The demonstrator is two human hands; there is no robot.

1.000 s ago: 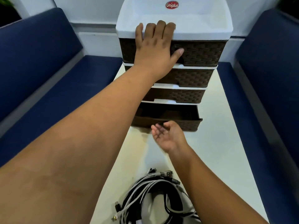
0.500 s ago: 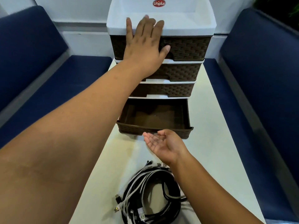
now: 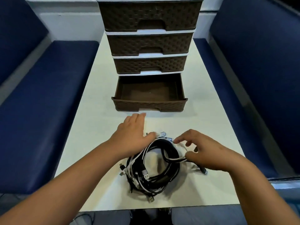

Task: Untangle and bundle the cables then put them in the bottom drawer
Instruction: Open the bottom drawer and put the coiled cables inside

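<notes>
A tangled coil of black and white cables (image 3: 172,153) lies on the white table (image 3: 204,124) near its front edge. My left hand (image 3: 131,135) lies flat with straight fingers on the coil's upper left edge. My right hand (image 3: 206,153) is at the coil's right side, fingers loosely bent; its thumb touches a white cable and its index tip is near the connectors. Neither hand grips anything. The brown woven bottom drawer (image 3: 149,104) is pulled out, with nothing inside, just beyond my hands.
The white-framed drawer unit (image 3: 149,44) stands at the back of the table with its three upper drawers closed. Blue cushioned benches run along the left (image 3: 40,103) and right (image 3: 259,78) of the table. Loose connectors stick out around the coil.
My left hand came off the top of the drawer unit and dropped to the cables. My right hand turned palm down and pulled back from the drawer front onto the coil.
</notes>
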